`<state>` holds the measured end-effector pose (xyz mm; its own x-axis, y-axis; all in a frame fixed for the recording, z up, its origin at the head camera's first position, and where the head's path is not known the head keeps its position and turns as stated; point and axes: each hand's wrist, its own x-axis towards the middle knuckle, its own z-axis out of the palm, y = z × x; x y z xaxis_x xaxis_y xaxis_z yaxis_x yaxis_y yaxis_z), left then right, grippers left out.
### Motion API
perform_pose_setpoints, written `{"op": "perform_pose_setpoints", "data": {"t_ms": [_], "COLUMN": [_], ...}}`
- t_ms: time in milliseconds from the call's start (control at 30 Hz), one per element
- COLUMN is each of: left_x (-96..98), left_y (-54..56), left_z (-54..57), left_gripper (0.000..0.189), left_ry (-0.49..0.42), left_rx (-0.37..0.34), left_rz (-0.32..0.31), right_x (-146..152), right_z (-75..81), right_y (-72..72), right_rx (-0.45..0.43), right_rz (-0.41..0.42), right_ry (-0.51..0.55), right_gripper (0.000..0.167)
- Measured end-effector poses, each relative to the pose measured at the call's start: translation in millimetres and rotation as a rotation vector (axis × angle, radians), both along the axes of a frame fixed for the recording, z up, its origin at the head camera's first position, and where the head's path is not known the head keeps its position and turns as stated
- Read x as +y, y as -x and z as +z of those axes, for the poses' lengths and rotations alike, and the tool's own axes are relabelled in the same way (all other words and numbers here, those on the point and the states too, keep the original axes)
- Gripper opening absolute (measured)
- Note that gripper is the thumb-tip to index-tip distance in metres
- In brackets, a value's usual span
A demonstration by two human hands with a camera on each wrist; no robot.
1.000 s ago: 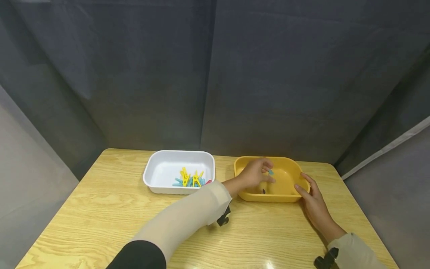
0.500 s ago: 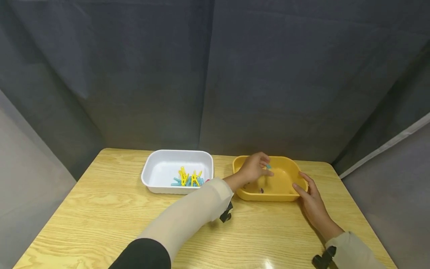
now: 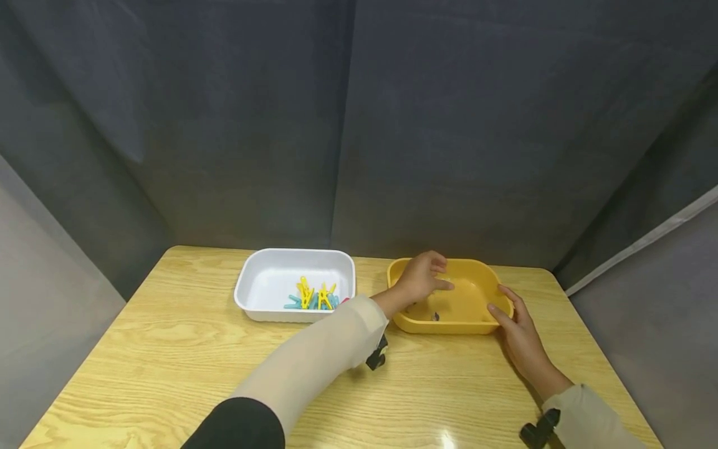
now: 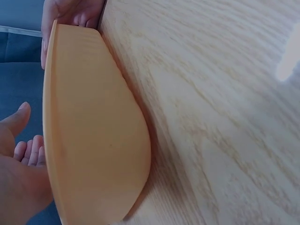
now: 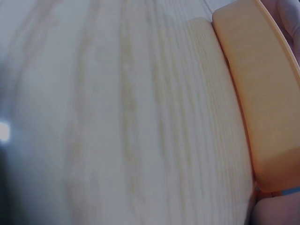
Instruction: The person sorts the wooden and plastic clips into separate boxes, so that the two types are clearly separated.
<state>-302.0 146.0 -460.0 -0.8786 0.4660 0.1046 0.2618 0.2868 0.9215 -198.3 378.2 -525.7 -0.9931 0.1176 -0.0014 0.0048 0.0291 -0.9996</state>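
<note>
In the head view my left hand (image 3: pixel 417 279) reaches over the yellow tray (image 3: pixel 473 327), thumb stretched out and fingers bent. The left wrist view shows this hand (image 4: pixel 21 180) behind the tray's rim, its thumb apart from the curled fingers. I cannot tell whether those fingers hold a small teal piece, which no longer shows. My right hand (image 3: pixel 524 340) grips the tray's right end, thumb over the rim and fingers outside. A small dark bit (image 3: pixel 435 317) lies inside the tray near its front wall.
Left of the yellow tray stands a white tray (image 3: pixel 255 315). Yellow clothespins (image 3: pixel 305 293) and teal clothespins (image 3: pixel 293 304) lie in its front right part, with a bit of pink beside them. A dark curtain (image 3: pixel 336 156) hangs behind the wooden table (image 3: pixel 185 355).
The teal piece by my left fingers rose a little with them, then went out of sight. My left hand has shifted slightly up and left; the right hand keeps its grip.
</note>
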Motion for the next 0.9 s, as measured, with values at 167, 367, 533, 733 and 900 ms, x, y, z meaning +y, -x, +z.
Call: {"op": "perform_pose_setpoints", "data": {"t_ms": [167,367,533,733,900], "left_x": [-4.6,-8.7,-10.4,-13.4,-16.1], "left_y": [0.2,-1.5,-3.2,-5.6,-8.0], "left_z": [1.3,1.3,0.7,2.4,5.3], "left_gripper": [0.052,0.050,0.053,0.051,0.050], "left_ry": [0.005,-0.006,-0.023,-0.049,-0.067], "left_rx": [0.001,-0.006,-0.010,-0.032,-0.058], "left_rz": [0.006,-0.012,-0.020,-0.030,-0.032], "right_x": [1.2,2.6,2.0,1.1,1.2], "right_z": [0.5,1.4,2.5,2.2,2.1], "right_y": [-1.7,-2.3,-2.2,-1.2,-0.6], "right_rx": [-0.001,-0.021,-0.018,-0.024,-0.022], "right_rz": [0.006,0.008,0.016,0.019,0.027], "right_ry": [0.003,0.009,0.029,0.039,0.039], "right_gripper": [0.070,0.068,0.069,0.070,0.071]}}
